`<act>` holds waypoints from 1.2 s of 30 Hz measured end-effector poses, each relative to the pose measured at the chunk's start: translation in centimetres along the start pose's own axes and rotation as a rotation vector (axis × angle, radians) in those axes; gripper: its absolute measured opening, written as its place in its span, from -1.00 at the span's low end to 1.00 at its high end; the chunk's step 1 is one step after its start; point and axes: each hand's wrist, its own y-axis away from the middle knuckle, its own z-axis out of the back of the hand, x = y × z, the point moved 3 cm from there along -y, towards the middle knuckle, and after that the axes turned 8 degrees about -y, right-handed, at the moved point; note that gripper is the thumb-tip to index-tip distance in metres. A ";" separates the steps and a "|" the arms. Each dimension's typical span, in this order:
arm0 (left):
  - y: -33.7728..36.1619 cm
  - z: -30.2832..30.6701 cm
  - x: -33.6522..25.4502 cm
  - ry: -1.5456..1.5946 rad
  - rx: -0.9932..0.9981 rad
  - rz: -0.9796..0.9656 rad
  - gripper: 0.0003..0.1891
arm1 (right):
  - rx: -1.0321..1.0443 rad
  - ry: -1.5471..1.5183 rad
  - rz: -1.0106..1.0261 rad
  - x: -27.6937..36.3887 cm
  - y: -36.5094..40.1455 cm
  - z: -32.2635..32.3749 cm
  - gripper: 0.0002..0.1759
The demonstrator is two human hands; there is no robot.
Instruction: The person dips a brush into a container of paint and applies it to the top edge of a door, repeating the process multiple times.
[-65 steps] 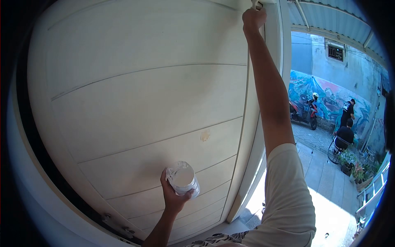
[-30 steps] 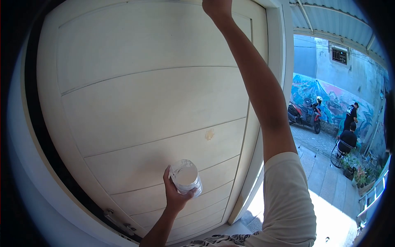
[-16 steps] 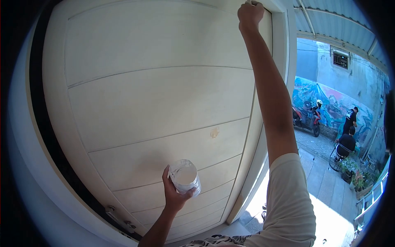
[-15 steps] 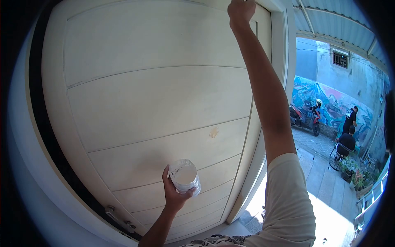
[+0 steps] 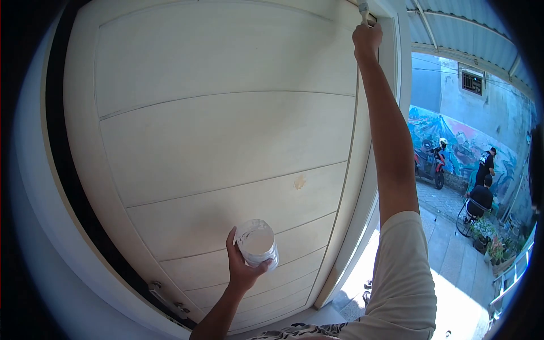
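Note:
A clear plastic tub [image 5: 272, 258] of pale paint is gripped in my left hand [image 5: 245, 272], low in front of a cream panelled door [image 5: 226, 136]. The tub's mouth faces up toward me. My right hand [image 5: 367, 38] is raised to the door's top right corner, its fingers closed round the handle of a paintbrush [image 5: 364, 10]. The brush points upward by the white door frame [image 5: 389, 51]. A small tan patch [image 5: 300, 182] marks the door between the two hands.
A metal door handle [image 5: 161, 294] is at the door's lower left. Outside on the right are a parked motorbike [image 5: 430, 161], a standing person [image 5: 485, 164], a seated person [image 5: 480, 198], potted plants [image 5: 493, 246] and a painted wall [image 5: 464, 136].
My right hand has moved right and slightly down, and the brush now shows above it. My left hand and the tub have barely shifted. The view has moved slightly.

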 end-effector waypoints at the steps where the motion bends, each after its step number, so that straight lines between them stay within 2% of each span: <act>1: 0.1 0.0 0.1 -0.007 -0.001 0.010 0.23 | 0.003 -0.001 -0.001 -0.6 -0.4 0.2 -0.67; 3: 0.1 0.2 0.2 -0.024 0.000 0.003 0.23 | -0.192 -0.098 -0.121 -2.1 -1.1 0.8 -0.66; 5: -0.2 0.4 0.0 -0.040 0.006 -0.008 0.23 | -0.094 -0.132 -0.047 0.9 0.1 -1.4 -0.69; 7: -0.2 0.0 0.1 -0.020 0.001 -0.011 0.23 | -0.004 -0.345 -0.040 3.3 2.1 -5.3 -0.71; 8: -0.2 -0.3 0.1 -0.017 0.011 -0.007 0.23 | 0.018 -0.303 0.137 6.0 4.3 -6.4 -0.73; 9: -0.3 -0.5 0.0 -0.004 0.022 -0.009 0.23 | 0.025 -0.223 0.320 7.1 5.7 -8.0 -0.85; 10: -0.3 -0.8 -0.1 0.007 0.034 -0.010 0.23 | 0.240 -0.297 0.307 11.6 8.5 -6.7 -0.85; 12: -0.3 -1.3 -0.8 0.003 0.060 0.005 0.23 | 0.383 -0.302 0.411 14.7 10.0 -7.2 -0.83; 15: -0.3 -1.8 -1.0 -0.007 0.089 0.017 0.23 | 0.387 -0.308 0.435 13.6 7.5 -7.3 -0.80; 16: -0.2 -1.9 -1.0 -0.015 0.098 0.016 0.23 | 0.394 -0.262 0.341 12.4 5.8 -6.6 -0.79; 19: 0.0 -1.7 -1.2 -0.003 0.094 0.021 0.23 | 0.274 -0.115 0.396 5.7 1.4 -3.7 -0.80; 20: 0.1 -1.5 -1.3 -0.003 0.091 0.025 0.23 | 0.396 0.118 0.147 5.5 1.1 -1.6 -0.71; 22: 0.0 -1.2 -1.0 0.005 0.087 0.036 0.23 | 0.049 0.113 0.118 -0.8 -1.2 -0.3 -0.71; 23: 0.0 -1.2 -1.0 0.008 0.084 0.038 0.23 | 0.053 0.114 0.119 -1.4 -2.0 0.0 -0.71; 25: 0.1 -1.0 -1.0 0.004 0.079 0.030 0.24 | -0.066 -0.068 -0.162 -2.9 -2.8 0.8 -0.72; 27: 0.1 -0.9 -0.8 -0.001 0.078 0.021 0.24 | 0.019 -0.099 -0.133 -1.5 -2.6 -1.5 -0.73; 28: 0.1 -1.1 -0.6 -0.008 0.078 0.014 0.24 | 0.145 0.021 -0.067 -1.2 -2.8 -3.3 -0.74; 29: 0.2 -1.4 -0.5 -0.005 0.094 0.021 0.24 | -0.001 0.012 0.160 1.2 -1.0 -5.6 -0.82; 30: 0.2 -1.7 -0.4 0.004 0.098 0.039 0.24 | 0.196 -0.150 0.026 7.4 3.4 -4.6 -0.83; 32: 0.3 -2.4 -0.5 0.011 0.129 0.078 0.24 | 0.370 -0.293 0.442 11.9 7.2 -5.2 -0.81; 34: 0.5 -3.1 -0.9 -0.010 0.135 0.037 0.23 | 0.452 -0.381 0.492 14.5 10.1 -3.7 -0.80; 35: 0.9 -3.5 -0.7 -0.004 0.156 0.062 0.23 | 0.456 -0.352 0.475 15.4 11.1 -1.6 -0.80; 36: 1.4 -3.8 -0.5 0.006 0.170 0.059 0.23 | 0.618 -0.399 0.320 16.0 12.3 0.4 -0.78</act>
